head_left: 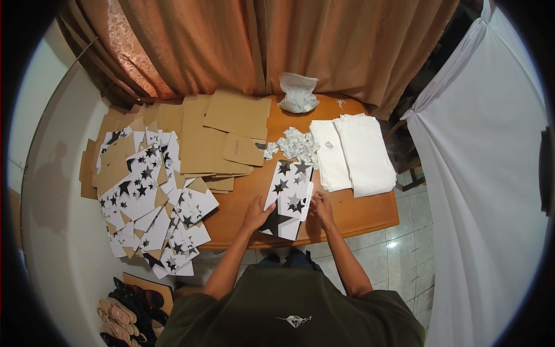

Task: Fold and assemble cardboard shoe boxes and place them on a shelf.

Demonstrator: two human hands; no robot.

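A white cardboard box [281, 199] with black and grey stars lies lengthwise at the table's near edge, between my two hands. Along its left edge my left hand [257, 214] grips it, thumb on top and the other fingers mostly hidden by the box. At the right side, a rounded white flap [309, 201] sticks out. My right hand [321, 209] has its fingers curled in at this flap; the fingertips are small and partly hidden. Just beyond the box is a heap of small clear sachets [298, 144].
Flat star-printed cartons [147, 185] pile up on the left, overhanging the front edge. Brown cardboard blanks [237, 113] are stacked behind them. White sheets [364, 153] lie at the right, a sachet on top. A plastic bag [299, 93] stands at the back by the curtain [324, 46].
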